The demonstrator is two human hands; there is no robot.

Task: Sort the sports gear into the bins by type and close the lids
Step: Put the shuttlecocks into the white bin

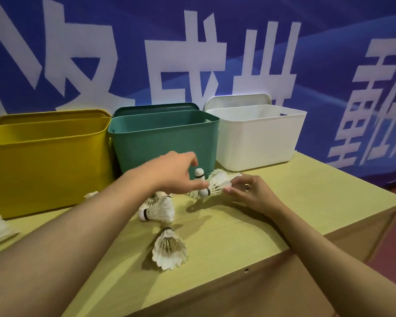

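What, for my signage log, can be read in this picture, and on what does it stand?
Blue wall banner: large white Chinese characters, cropped by the frame and partly hidden behind the bins; none reads whole.
Yellow plastic bin, green plastic bin, white plastic bin: no labels show.
White feather shuttlecocks: black bands only, no readable text.

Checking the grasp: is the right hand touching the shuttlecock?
Touching. The head view shows the right hand's fingertips pinching the shuttlecock's feathers.
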